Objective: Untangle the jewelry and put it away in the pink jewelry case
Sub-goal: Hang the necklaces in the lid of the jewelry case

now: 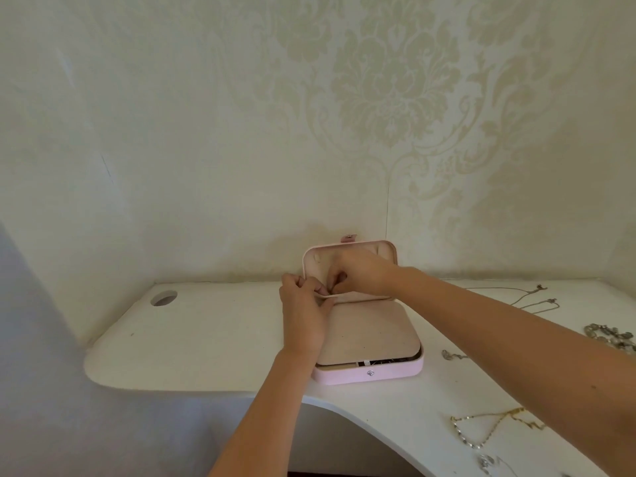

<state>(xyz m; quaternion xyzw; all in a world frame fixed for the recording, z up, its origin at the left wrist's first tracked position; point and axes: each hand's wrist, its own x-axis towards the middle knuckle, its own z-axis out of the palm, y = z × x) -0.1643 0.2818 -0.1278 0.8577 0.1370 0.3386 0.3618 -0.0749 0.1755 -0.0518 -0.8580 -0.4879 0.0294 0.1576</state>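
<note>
The pink jewelry case lies open on the white table, its lid standing up against the wall. A beige flap covers the lower tray, and dark jewelry shows at its front edge. My left hand pinches the pale rim of the lid's inner pocket. Just right of it, my right hand has its fingers curled at the pocket mouth and pinches something small that the fingers hide.
Loose jewelry lies on the white table to the right: thin silver chains, a beaded bracelet, a small silver piece, a gold chain, another silver piece. A round cable hole is at the back left.
</note>
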